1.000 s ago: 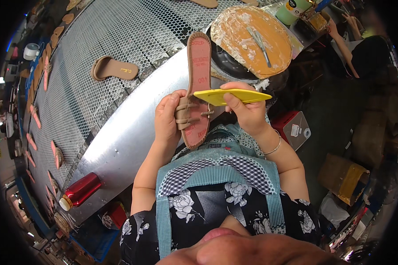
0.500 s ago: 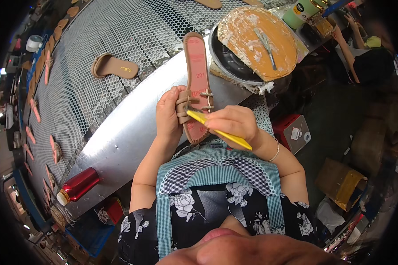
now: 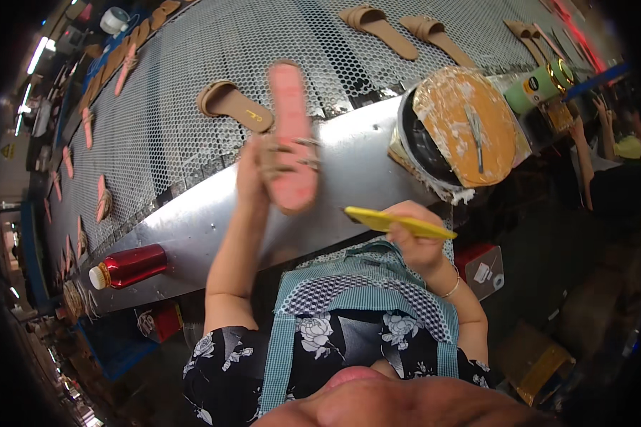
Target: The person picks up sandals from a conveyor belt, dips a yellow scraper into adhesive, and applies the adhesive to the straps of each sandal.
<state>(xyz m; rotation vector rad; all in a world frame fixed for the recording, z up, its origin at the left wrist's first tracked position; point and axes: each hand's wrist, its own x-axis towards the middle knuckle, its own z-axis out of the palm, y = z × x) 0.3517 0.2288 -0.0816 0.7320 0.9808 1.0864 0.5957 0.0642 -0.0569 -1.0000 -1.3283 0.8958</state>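
In my left hand [image 3: 251,174], closed round its strapped side, is a sandal [image 3: 289,107] with its pink face up and beige straps at the middle. It is held over the steel table edge, slightly smeared by motion. My right hand [image 3: 414,238] grips a yellow-handled brush [image 3: 374,218], its dark bristle end pointing left toward the sandal but apart from it. Just left of the held sandal, a finished-looking beige sandal [image 3: 238,108] lies on the mesh belt. To the right stands a dark pot [image 3: 414,135] with an orange, white-crusted board [image 3: 441,92] on it and a thin tool [image 3: 476,139] on the board.
The honeycomb mesh belt [image 3: 192,53] carries beige sandals [image 3: 384,32] at the back and several pink pieces [image 3: 126,67] on the left. A red bottle [image 3: 137,265] lies on the steel edge [image 3: 214,226]. A green bottle [image 3: 530,92] is beyond the pot; another person's arm [image 3: 582,160] is at right.
My left hand has moved the sandal left and away from the brush. My right hand has shifted right and lower with the brush. The whole view has swung left.
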